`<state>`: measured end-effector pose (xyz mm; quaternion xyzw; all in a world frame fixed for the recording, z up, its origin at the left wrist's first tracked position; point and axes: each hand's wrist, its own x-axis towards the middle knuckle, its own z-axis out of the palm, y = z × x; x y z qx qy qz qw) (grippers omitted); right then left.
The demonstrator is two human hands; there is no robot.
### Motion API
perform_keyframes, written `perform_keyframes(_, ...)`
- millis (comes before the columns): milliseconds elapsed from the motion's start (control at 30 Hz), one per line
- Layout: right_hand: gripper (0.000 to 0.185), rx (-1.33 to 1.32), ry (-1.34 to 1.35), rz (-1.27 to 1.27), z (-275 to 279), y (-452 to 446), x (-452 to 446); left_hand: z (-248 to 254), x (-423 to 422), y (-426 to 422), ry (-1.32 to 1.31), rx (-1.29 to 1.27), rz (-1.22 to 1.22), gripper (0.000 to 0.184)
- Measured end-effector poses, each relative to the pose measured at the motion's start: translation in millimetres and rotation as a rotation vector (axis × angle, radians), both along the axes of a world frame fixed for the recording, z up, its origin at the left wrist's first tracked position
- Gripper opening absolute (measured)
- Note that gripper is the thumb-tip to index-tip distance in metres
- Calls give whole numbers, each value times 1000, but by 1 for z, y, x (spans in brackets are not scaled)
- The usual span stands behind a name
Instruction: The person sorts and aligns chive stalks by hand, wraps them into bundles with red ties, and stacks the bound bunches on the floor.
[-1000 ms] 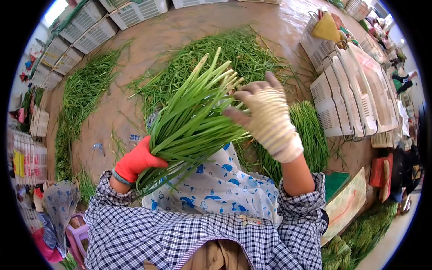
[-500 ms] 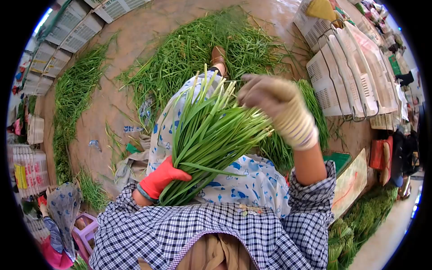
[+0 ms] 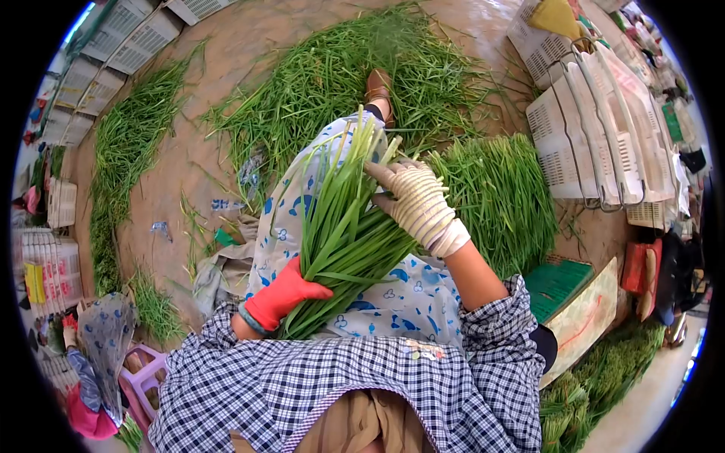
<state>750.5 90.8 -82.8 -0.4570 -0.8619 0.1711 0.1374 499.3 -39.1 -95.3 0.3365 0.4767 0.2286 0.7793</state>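
Observation:
My left hand point(image 3: 283, 296), in a red glove, is wrapped round the lower leafy part of a bunch of long green stalks point(image 3: 340, 226). The bunch leans over my lap, its pale cut ends pointing up and forward. At its upper right side is my right hand point(image 3: 414, 198), in a cream striped glove with greyish fingertips. Its fingers touch the stalks near the pale ends and look closed round some of them. Beneath lies a white apron point(image 3: 400, 302) with blue prints.
Loose green leaves point(image 3: 325, 83) cover the floor ahead, around my brown shoe point(image 3: 377, 84). A stack of stalks point(image 3: 498, 204) lies to the right, beside a green board point(image 3: 559, 287) and white crates point(image 3: 574, 143). A purple stool point(image 3: 143, 374) and another person's arm point(image 3: 72, 340) are at the left.
My right hand has come down and left onto the stalks' upper part. The bunch, spread wide before, is narrower now. My leg and shoe have come into view ahead.

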Motion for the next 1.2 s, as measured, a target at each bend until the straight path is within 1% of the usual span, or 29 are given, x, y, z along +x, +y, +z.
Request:
perform_keyframes(33, 47, -3, 2, 2, -1, 0, -1, -1, -1, 0, 2, -3, 2, 68)
perform_keyframes(100, 39, -279, 83, 32, 6, 0, -2, -5, -2, 0, -63, -32, 18, 67)
perform_keyframes(133, 39, -282, 82, 31, 12, -1, -4, -6, -2, 0, -64, -35, 17, 67)
perform_keyframes(200, 35, -277, 69, -52, 24, -6, -11, -6, -2, 1, -69, -44, 16, 68)
perform_keyframes(233, 35, -191, 91, -90, 21, -9, -12, -7, -2, 1, -70, -45, 16, 68)
perform_keyframes(267, 35, -191, 89, -88, 16, -7, -12, -7, -2, 1, -84, -53, 24, 69)
perform_keyframes(333, 33, -440, 202, -158, 9, -2, -12, -9, -4, 0, -96, -62, 30, 70)
perform_keyframes(367, 32, -570, 408, -189, 9, -5, -11, -9, -4, -1, -117, -80, 51, 72)
perform_keyframes(467, 33, -644, 438, -213, -2, 1, -6, -9, -3, -1, -132, -104, 70, 74)
perform_keyframes(500, 29, -531, 295, -151, 10, 2, -9, -9, -3, -1, -126, -107, 71, 75)
perform_keyframes(533, 29, -534, 295, -152, 12, 2, -11, -10, -3, -1, -126, -110, 70, 75)
perform_keyframes(600, 22, -185, -56, 12, 13, -1, -15, -12, -2, -2, -121, -100, 70, 76)
perform_keyframes(667, 20, -162, -81, 19, 14, -4, -18, -10, -1, -2, -118, -88, 79, 76)
perform_keyframes(733, 19, 70, -181, 102, 12, -5, -22, -9, -1, -1, -115, -73, 94, 77)
perform_keyframes(767, 19, 141, -273, 114, 16, -11, -20, -7, 0, -1, -135, -73, 98, 76)
perform_keyframes(800, 19, 141, -273, 119, 24, -12, -17, -5, 0, 0, -155, -73, 104, 76)
perform_keyframes(867, 17, 280, -34, 229, 39, -13, -6, -1, -1, 3, -160, -75, 95, 76)
perform_keyframes(900, 14, 181, 69, 265, 48, -12, -1, -1, -1, 4, -164, -70, 78, 76)
perform_keyframes(933, 14, 180, 65, 262, 56, -12, 5, -1, -1, 3, -168, -72, 74, 76)
perform_keyframes(1000, 14, -285, 335, 179, 72, -10, 19, -2, -1, 5, -165, -58, 42, 77)
perform_keyframes(1033, 19, -461, 435, 110, 78, -7, 29, -1, 0, 5, -168, -56, 39, 77)
perform_keyframes(1067, 17, -453, 524, 97, 84, -4, 38, 2, 0, 5, -177, -65, 51, 77)
perform_keyframes(1133, 14, -552, 633, 107, 115, 13, 56, 3, -2, 5, -185, -74, 63, 78)
perform_keyframes(1167, 13, -495, 767, 214, 120, 28, 70, 0, -4, 4, -172, -78, 63, 79)
perform_keyframes(1200, 14, -483, 986, 229, 119, 42, 82, -2, -5, 3, -158, -82, 56, 79)
